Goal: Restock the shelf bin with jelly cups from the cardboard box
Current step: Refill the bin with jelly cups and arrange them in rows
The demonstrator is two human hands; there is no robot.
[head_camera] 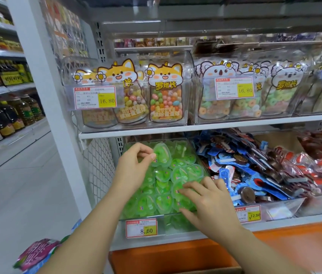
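Green jelly cup (162, 155): long axis near upright, lid outward, pinched by left hand (134, 167) fingers (150, 156); right hand (210, 204) fingers (188, 192) spread flat on bin (176, 226) heap.

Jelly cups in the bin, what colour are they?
The jelly cups are bright green, with a small coloured mark on each lid. The head view shows them best.

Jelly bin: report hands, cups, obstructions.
Left hand pinches one jelly cup over the pile. Right hand flat on front cups. Bin heaped full. Upper shelf overhangs the back.
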